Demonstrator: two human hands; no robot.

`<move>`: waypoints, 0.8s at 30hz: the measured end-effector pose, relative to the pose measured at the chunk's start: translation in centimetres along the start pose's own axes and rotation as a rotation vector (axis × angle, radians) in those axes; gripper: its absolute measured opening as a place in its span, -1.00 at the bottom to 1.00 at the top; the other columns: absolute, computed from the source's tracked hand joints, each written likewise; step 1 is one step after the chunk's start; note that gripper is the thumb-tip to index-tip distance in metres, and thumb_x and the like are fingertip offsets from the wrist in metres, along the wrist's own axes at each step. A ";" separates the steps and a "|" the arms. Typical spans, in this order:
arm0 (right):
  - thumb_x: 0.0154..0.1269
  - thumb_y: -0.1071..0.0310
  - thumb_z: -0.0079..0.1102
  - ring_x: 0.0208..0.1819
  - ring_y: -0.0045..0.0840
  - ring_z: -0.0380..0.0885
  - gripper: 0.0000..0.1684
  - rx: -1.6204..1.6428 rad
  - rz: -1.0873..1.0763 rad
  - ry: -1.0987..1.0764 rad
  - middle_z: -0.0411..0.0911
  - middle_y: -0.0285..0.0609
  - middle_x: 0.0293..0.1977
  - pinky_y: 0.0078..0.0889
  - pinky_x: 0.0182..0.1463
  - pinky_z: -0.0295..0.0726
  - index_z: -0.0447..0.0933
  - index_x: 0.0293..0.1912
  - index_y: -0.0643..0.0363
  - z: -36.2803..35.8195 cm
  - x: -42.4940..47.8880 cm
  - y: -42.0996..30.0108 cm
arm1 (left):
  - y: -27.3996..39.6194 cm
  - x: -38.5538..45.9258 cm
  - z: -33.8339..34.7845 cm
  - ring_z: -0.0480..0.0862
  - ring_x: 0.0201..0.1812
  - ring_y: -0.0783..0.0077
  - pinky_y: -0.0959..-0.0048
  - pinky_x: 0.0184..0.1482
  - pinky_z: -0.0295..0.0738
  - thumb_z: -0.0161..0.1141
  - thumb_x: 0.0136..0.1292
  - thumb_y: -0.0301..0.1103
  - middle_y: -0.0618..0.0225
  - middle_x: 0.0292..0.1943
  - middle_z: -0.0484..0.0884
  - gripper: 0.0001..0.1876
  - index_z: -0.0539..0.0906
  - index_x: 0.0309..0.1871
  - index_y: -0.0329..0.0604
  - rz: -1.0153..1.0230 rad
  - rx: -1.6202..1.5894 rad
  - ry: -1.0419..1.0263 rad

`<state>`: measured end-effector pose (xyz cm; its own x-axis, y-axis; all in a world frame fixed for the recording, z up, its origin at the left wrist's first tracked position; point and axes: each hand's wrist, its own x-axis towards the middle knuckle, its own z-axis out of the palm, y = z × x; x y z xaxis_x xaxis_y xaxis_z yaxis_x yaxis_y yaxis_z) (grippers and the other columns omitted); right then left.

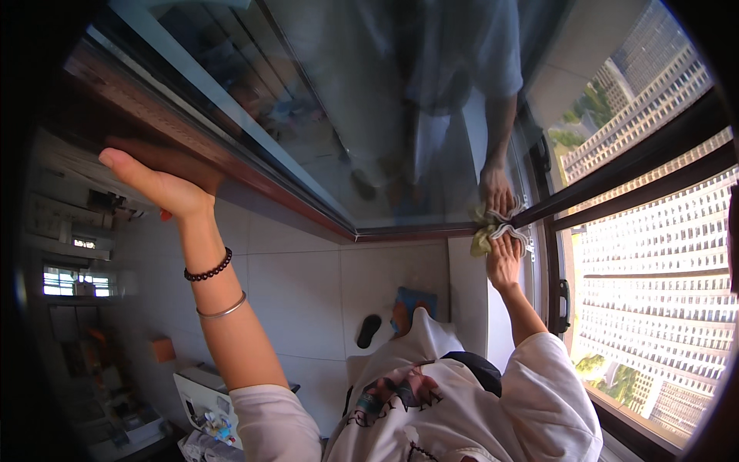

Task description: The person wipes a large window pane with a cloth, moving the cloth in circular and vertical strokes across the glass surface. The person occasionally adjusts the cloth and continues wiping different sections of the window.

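Note:
My right hand [503,261] presses a folded cloth [482,241], yellow-green with white edging, against the lower corner of a large glass pane [398,173]. The corner meets the dark window frame [542,209]. The pane mirrors the hand and cloth. On the left, my left hand [173,187] rests against the reddish-brown frame [277,199] along the pane's edge. Its thumb points up and left, while its other fingers are mostly hidden. Dark beads [209,267] and a metal bangle [222,306] circle that wrist and forearm.
An outer window [646,277] with a black handle [563,306] stands at right, tall buildings beyond. Below, my feet are on a blue stool or mat [426,299], with a dark slipper [368,331] on the tiled floor [294,289]. A cluttered white table [199,392] sits lower left.

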<state>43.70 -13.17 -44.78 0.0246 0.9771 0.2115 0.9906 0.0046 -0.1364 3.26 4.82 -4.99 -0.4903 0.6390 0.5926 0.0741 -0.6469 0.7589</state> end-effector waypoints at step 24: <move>0.32 0.38 -0.09 0.41 0.27 -0.20 -0.19 0.108 0.259 1.200 -0.28 0.40 0.41 0.18 0.42 -0.22 -0.18 0.45 0.28 -27.5 14.6 -0.6 | -1.7 -0.3 -1.0 0.07 0.46 0.23 0.34 0.45 -0.03 -0.30 0.38 0.33 0.17 0.48 0.01 -0.11 -0.03 0.48 -0.29 -0.224 -0.268 -0.047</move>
<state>47.19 -4.72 -15.01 0.3828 0.1378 0.9135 0.9234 -0.0869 -0.3738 2.40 5.34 -6.73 -0.4275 0.7922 0.4356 -0.2649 -0.5704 0.7775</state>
